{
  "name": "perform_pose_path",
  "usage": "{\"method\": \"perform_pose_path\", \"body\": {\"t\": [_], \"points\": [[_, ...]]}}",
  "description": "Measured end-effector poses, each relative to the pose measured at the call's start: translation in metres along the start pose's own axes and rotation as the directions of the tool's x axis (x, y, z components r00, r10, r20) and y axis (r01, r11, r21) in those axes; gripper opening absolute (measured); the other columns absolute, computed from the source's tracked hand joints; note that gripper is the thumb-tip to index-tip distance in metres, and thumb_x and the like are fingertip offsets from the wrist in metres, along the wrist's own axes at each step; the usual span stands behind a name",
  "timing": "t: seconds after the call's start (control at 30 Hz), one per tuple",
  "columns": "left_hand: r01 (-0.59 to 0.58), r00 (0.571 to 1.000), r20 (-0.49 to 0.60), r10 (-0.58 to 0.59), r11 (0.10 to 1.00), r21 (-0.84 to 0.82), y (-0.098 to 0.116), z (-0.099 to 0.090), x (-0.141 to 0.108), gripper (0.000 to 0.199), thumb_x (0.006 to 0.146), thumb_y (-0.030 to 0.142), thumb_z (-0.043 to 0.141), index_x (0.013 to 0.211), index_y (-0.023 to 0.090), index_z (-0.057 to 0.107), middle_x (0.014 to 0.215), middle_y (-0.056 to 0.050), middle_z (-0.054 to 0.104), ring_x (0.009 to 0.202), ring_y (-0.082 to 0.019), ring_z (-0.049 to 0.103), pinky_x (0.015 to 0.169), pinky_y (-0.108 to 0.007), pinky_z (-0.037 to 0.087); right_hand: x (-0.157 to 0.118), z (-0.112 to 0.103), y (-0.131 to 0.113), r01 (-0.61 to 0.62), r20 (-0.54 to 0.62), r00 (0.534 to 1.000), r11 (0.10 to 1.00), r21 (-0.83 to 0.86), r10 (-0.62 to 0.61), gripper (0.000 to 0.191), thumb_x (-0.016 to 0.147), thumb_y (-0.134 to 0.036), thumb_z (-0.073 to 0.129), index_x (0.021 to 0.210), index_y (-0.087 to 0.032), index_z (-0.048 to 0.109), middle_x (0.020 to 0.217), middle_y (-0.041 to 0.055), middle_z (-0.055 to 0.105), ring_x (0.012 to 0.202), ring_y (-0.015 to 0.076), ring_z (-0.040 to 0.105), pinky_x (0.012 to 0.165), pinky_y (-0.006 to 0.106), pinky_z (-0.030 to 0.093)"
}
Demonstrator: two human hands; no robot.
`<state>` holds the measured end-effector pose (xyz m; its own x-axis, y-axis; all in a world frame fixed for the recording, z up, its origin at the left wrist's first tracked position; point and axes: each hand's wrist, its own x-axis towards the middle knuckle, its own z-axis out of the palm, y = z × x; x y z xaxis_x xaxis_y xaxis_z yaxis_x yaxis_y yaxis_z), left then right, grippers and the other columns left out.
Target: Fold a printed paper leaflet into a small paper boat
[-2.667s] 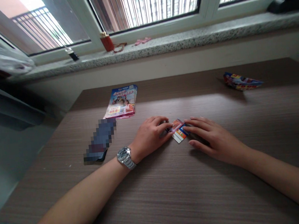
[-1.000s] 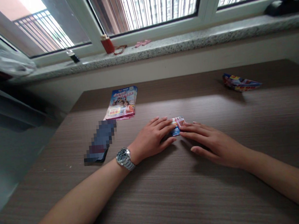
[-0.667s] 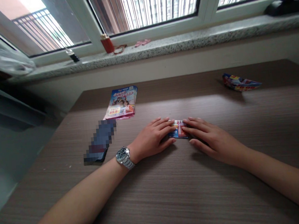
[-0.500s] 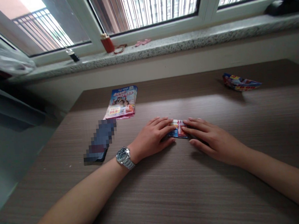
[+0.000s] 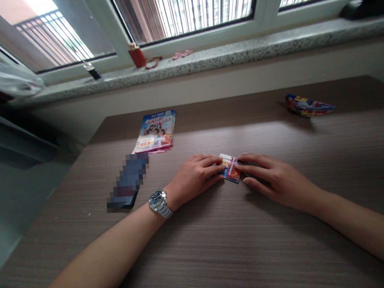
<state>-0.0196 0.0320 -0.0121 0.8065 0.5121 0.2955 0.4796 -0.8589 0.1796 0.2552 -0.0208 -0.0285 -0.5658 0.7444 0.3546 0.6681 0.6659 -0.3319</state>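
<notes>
A small folded colourful paper (image 5: 230, 168) lies on the wooden table between my two hands, tilted slightly. The fingertips of my left hand (image 5: 200, 177), with a silver watch on its wrist, hold its left edge. My right hand (image 5: 271, 175) has its thumb and fingers at the paper's right edge. Both hands rest low on the tabletop. Up and to the left is a stack of printed flyers (image 5: 157, 131). Toward the back right stands a folded paper piece (image 5: 309, 105) with similar print.
A dark phone-like object, blurred out (image 5: 128, 181), lies left of my left wrist on the table (image 5: 194, 251). Along the stone windowsill (image 5: 238, 55) sit a red container (image 5: 136, 55), a small dark item (image 5: 92, 71) and a plastic bag (image 5: 8, 77).
The folded paper has turned clockwise between my hands, its lower right corner now nearer to me. My fingers have shifted slightly; the flyers and the other folded piece are unmoved.
</notes>
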Motion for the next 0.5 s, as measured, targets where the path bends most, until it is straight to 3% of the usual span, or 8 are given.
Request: {"method": "perform_pose_path", "body": {"t": [0.5], "points": [[-0.015,1.000,-0.007,0.015,1.000,-0.021,-0.0016,0.0007,-0.0005,0.030,0.100,0.035,0.054,0.126,0.025,0.066,0.132,-0.005,0.067,0.120,-0.022,0.061,0.103,-0.040,0.051,-0.0010,0.0024,0.0035,0.066,0.010,0.998,0.997,0.035,-0.067,0.041,0.098,-0.024,0.053,0.139,-0.023,0.059,0.146,0.0129,0.056,0.136,0.0288,0.052,0.112,0.052,0.044]]}}
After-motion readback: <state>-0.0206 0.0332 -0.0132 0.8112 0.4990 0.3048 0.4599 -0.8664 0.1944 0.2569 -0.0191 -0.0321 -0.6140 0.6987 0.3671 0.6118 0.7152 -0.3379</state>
